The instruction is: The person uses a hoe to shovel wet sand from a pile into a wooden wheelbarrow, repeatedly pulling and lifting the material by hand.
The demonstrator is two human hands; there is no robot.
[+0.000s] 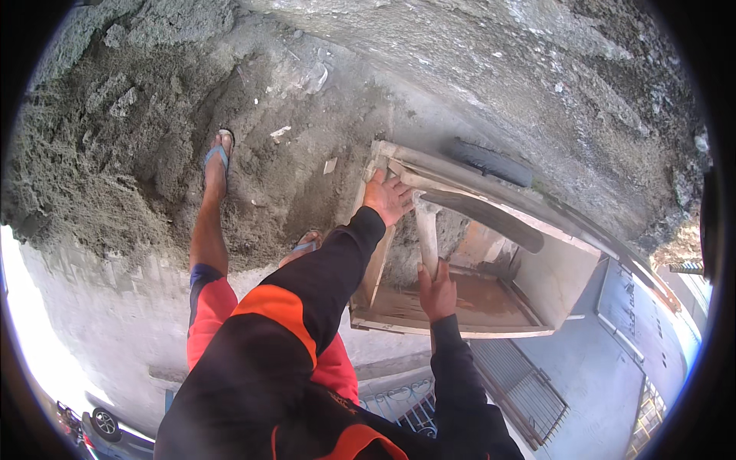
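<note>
My right hand (437, 293) is closed round the pale wooden handle of what looks like a short-handled hoe (483, 217). Its long, curved, dark blade reaches right from the top of the handle, over an open wooden box (460, 333). At the box's far left corner is my left hand (389, 198), open with the fingers spread. Its fingertips are close to the hoe's head and the box rim; I cannot tell whether they touch. Inside the box, grey material like mortar lies at the left, and brown wet smears cover a panel.
Heaped grey mortar or sand (146, 115) spreads at the left, around my sandalled feet. A rough wall (552, 84) runs along the far side. Between it and the box lies a dark curved piece (488, 161). A metal grille (521, 391) shows at the lower right.
</note>
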